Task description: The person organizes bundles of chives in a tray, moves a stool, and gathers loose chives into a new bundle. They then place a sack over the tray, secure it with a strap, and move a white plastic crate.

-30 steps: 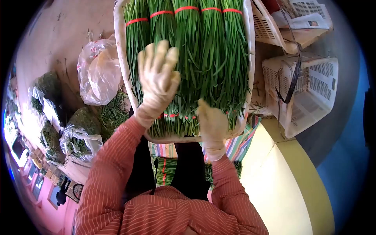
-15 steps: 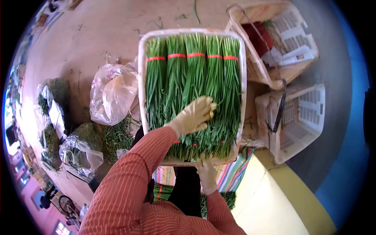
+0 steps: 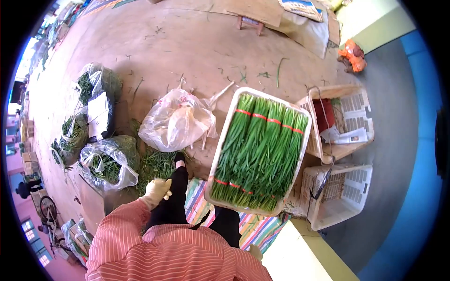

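Observation:
A white plastic crate [image 3: 221, 143] holds several bundles of long green chives [image 3: 265, 150], tied with red bands. It stands tilted in view, right of centre, apart from both hands. My left hand [image 3: 158, 192], in a pale glove, is over my leg to the left of the crate, its fingers curled with nothing seen in them. My right hand [image 3: 255, 252], gloved too, shows only in part low beside my body, below the crate; its fingers are hidden.
A crumpled clear plastic bag [image 3: 180, 122] lies left of the crate. Bags of loose greens [image 3: 105, 166] stand farther left. Two crates on their sides, an upper one [image 3: 344, 140] and a lower one [image 3: 337, 213], sit at right. A striped mat [image 3: 262, 229] lies underfoot.
Both hands have come away from the chives and crate, the left moving left and the right down. My body has straightened, and the view now takes in more floor beyond the crate.

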A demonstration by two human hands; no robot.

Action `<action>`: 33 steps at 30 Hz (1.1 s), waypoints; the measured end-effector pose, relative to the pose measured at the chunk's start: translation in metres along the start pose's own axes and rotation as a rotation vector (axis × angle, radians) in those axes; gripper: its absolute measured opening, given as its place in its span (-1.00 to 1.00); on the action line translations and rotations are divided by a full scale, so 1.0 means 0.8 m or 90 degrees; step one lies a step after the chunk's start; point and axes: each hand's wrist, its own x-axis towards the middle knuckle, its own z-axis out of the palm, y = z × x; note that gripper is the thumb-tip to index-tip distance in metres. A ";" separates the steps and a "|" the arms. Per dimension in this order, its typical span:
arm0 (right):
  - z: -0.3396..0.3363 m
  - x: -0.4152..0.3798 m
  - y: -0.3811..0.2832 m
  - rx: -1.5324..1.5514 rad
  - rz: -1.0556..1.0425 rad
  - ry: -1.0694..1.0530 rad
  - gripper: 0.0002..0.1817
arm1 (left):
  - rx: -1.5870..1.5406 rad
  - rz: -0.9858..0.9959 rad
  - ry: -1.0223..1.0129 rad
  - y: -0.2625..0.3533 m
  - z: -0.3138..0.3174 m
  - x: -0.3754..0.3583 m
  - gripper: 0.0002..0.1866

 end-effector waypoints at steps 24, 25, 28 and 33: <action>-0.283 0.158 -0.412 0.065 -0.031 0.023 -0.55 | 0.394 0.594 0.091 -0.086 -0.420 0.203 -0.82; -0.291 0.160 -0.408 0.065 -0.014 -0.004 -0.56 | 0.034 0.304 -0.029 0.023 -0.455 0.162 -0.58; -0.333 0.181 -0.397 0.063 0.015 -0.062 -0.58 | -0.128 0.118 -0.033 0.240 -0.535 0.158 -0.44; -0.385 0.302 -0.333 -0.193 -0.162 -0.137 -0.60 | 0.028 0.345 -0.079 0.422 -0.635 0.274 -0.45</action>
